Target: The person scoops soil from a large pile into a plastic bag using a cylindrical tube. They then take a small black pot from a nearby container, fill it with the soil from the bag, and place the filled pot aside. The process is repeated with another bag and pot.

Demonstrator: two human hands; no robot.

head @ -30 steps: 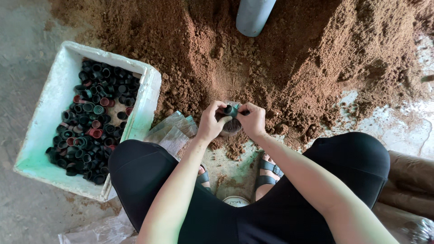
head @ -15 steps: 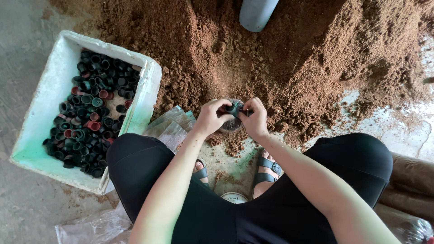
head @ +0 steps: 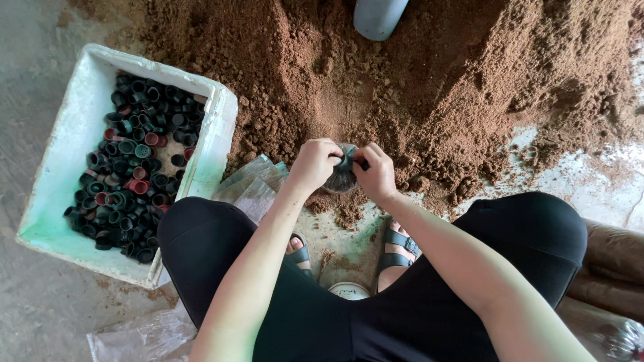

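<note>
My left hand (head: 314,163) and my right hand (head: 376,174) meet in front of my knees, both gripping a small clear plastic bag (head: 342,175) with a dark round piece at its top. The bag hangs just above the near edge of a big heap of brown soil (head: 402,80). What the dark piece is exactly I cannot make out, as my fingers cover much of it.
A white foam box (head: 64,174) with several small black, red and green caps (head: 131,167) stands at the left. Clear plastic bags (head: 253,184) lie by my left knee. A grey pipe (head: 379,15) rises from the soil at the top. My sandalled feet (head: 396,245) rest below.
The view has shifted slightly, and both hands stay on the small bag, working at its top with little movement.
</note>
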